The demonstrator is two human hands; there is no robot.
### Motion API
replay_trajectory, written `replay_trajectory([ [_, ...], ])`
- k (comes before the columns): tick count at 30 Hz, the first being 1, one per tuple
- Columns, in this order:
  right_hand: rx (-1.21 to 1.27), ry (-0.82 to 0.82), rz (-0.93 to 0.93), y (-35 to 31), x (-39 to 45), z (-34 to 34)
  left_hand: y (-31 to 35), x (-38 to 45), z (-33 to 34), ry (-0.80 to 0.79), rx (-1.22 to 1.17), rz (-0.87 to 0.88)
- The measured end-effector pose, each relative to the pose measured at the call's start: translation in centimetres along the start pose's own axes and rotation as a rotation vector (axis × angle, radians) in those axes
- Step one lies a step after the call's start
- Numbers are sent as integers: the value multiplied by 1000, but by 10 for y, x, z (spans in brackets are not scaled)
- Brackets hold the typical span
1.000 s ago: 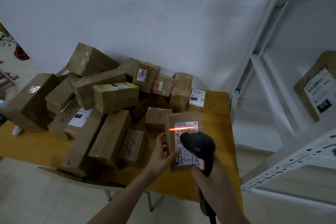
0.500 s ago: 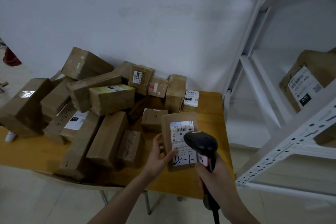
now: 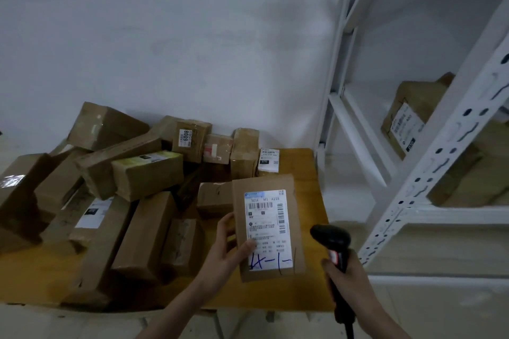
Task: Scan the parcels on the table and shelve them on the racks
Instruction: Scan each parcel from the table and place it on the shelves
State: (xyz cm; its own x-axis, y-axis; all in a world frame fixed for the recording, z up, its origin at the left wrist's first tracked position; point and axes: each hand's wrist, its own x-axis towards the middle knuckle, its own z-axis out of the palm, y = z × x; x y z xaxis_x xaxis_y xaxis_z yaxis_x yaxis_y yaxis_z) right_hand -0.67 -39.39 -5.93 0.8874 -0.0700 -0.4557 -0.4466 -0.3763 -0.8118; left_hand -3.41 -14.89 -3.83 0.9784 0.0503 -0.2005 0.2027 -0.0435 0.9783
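Single head-worn view, forward and down, close over the table (image 3: 308,162) edge, rack (image 3: 440,162) rightward.

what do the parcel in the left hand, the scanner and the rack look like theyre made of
Parcel: brown corrugated cardboard by the look, matte, with a white paper shipping label stuck on and pen marks across it.
Barcode scanner: probably moulded plastic, black with a slight sheen on its rounded head.
Rack: likely painted steel, white, with rows of punched slots in its upright.
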Motion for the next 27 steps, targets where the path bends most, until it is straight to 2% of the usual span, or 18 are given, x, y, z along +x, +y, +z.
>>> replay_trajectory([
  [9, -6, -224, 28, 60, 105, 57, -1, -24, 31, 128, 19, -22],
  [12, 15, -253, 46, 66, 128, 69, -8, -23, 34, 159, 32, -31],
  [19, 76, -198, 119, 68, 143, 81, -21, -12, 27, 158, 5, -56],
  [23, -22, -99, 153, 52, 141, 83, -18, -1, 22, 109, -1, -56],
  [25, -261, 5, 63, 45, 137, 78, -12, 4, 20, 86, -8, -59],
  [27, -258, 48, -145, 26, 116, 59, -4, 6, 20, 66, -25, -60],
])
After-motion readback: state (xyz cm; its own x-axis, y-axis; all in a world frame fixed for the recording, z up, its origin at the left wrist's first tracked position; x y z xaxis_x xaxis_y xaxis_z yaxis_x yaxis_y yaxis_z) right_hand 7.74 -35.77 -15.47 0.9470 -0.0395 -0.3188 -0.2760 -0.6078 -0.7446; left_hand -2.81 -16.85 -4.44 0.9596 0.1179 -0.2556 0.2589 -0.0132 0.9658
